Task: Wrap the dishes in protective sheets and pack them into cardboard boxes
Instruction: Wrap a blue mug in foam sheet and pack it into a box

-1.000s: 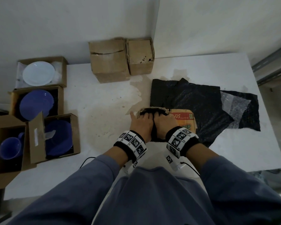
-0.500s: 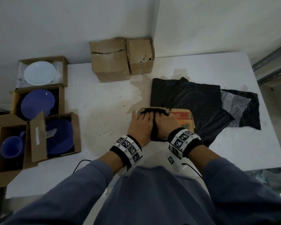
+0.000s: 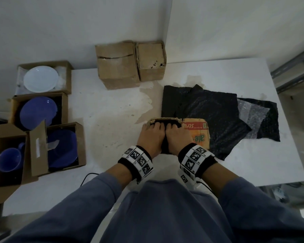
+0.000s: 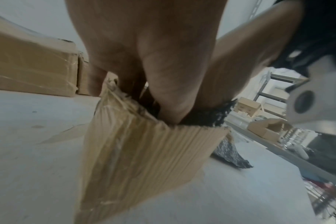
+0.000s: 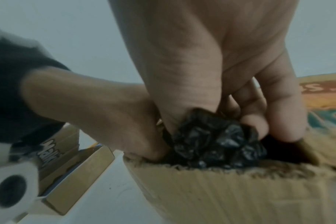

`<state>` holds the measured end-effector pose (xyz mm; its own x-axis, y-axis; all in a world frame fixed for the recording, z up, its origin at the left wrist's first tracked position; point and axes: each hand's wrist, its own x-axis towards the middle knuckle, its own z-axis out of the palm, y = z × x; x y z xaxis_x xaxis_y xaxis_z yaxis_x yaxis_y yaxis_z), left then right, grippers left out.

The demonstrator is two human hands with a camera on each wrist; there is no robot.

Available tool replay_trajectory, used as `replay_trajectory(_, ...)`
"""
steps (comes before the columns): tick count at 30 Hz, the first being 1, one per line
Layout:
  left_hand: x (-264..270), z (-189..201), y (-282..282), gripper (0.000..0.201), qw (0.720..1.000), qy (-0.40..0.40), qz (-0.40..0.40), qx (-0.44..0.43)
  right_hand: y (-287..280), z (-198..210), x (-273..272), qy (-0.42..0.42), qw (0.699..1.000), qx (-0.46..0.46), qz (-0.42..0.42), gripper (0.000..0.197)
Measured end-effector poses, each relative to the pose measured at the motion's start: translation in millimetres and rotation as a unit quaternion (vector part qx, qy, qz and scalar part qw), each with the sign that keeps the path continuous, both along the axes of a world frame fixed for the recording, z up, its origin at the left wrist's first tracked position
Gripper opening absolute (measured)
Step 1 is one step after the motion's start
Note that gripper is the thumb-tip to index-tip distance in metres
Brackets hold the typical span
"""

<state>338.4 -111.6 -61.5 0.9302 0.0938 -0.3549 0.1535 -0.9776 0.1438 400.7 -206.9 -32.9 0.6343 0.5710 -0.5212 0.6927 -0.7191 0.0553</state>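
A small open cardboard box point(image 3: 162, 119) stands at the table's middle, its orange printed flap point(image 3: 198, 132) folded out to the right. A bundle in crumpled black wrap point(image 5: 211, 144) fills the box; what it holds is hidden. My left hand point(image 3: 152, 135) and right hand point(image 3: 177, 135) lie side by side on the bundle, fingertips tucked down inside the far rim. In the right wrist view, thumb and fingers pinch the black wrap. In the left wrist view, the thumb digs between the near wall of the box point(image 4: 144, 151) and the black wrap point(image 4: 207, 116).
Two shut cardboard boxes point(image 3: 118, 65) stand against the back wall. At the left are open boxes with a white plate point(image 3: 40, 78), a blue plate point(image 3: 38, 111), a blue bowl point(image 3: 63, 148) and a blue mug point(image 3: 9, 159). Black sheets point(image 3: 209, 111) and clear bubble wrap point(image 3: 251, 116) lie right of the box.
Both hands stay on the bundle in the box. My wrists have drawn back slightly toward me.
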Motion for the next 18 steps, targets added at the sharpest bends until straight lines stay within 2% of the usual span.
replay_trajectory(4,-10.2,-0.6,-4.9,0.079,0.998,-0.046,0.019,0.029,6.5,-4.2,8.2,0.039,0.999,0.003,-0.01,0.039)
replay_trajectory(9,-4.3,-2.8,-5.0,0.092,0.999,0.003,0.017,0.034,10.4,-5.1,12.6,0.076,0.997,0.008,-0.015,0.055)
replay_trajectory(11,-0.2,-4.6,-4.1,0.095,0.999,0.023,0.015,0.02,7.6,-3.9,11.8,0.079,0.997,0.013,-0.014,0.052)
replay_trajectory(15,0.1,-6.7,-1.2,0.098,0.999,0.033,0.017,-0.004,-0.3,1.3,2.4,0.008,0.999,0.031,0.004,0.038)
replay_trajectory(18,-0.4,-6.5,-0.2,0.1,0.999,0.038,0.012,-0.004,-3.8,0.9,-4.1,-0.02,0.999,0.043,0.011,0.047)
